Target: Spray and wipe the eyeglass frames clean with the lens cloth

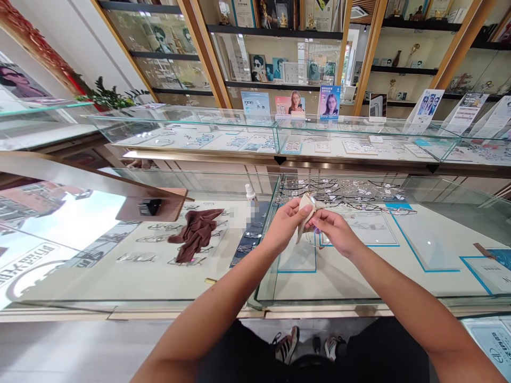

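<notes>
Fingers closed, the left hand [285,223] pinches a pale cloth [301,229] on thin-rimmed eyeglasses [312,240], the right hand [334,230] gripping their frame with fingertips together, above a glass display case [347,284] before us. Rows of spectacles [341,198] lie beyond; leftward, a crumpled maroon cloth [195,234] and a white spray bottle [250,193] sit on the adjoining counter.

Glass cases [359,301] holding rows of spectacles [346,196] mark an eyewear shop.
</notes>
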The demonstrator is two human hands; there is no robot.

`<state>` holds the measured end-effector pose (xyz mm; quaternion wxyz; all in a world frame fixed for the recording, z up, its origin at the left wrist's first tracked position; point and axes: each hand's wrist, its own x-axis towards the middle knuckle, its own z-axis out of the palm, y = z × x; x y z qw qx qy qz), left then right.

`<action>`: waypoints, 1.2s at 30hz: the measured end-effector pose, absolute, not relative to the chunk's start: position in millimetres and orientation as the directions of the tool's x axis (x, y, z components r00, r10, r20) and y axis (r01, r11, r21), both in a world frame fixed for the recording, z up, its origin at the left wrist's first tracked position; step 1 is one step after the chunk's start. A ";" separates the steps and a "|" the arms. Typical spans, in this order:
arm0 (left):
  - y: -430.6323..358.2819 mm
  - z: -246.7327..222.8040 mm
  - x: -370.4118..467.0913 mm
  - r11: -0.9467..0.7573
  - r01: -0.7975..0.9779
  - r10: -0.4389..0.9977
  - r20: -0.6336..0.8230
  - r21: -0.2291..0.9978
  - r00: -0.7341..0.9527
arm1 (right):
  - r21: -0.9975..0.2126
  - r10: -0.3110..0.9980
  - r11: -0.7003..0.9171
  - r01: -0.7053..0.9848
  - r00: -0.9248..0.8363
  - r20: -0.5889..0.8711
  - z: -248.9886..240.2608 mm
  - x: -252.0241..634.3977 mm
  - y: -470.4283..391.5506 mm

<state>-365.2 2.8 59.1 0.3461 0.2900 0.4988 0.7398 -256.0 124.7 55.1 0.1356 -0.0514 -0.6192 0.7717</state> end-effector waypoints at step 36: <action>-8.5 69.6 -376.1 -0.305 -0.095 0.871 0.237 0.947 -0.430 | -0.915 0.106 -0.399 -0.054 -0.994 0.013 58.3 -255.7 143.4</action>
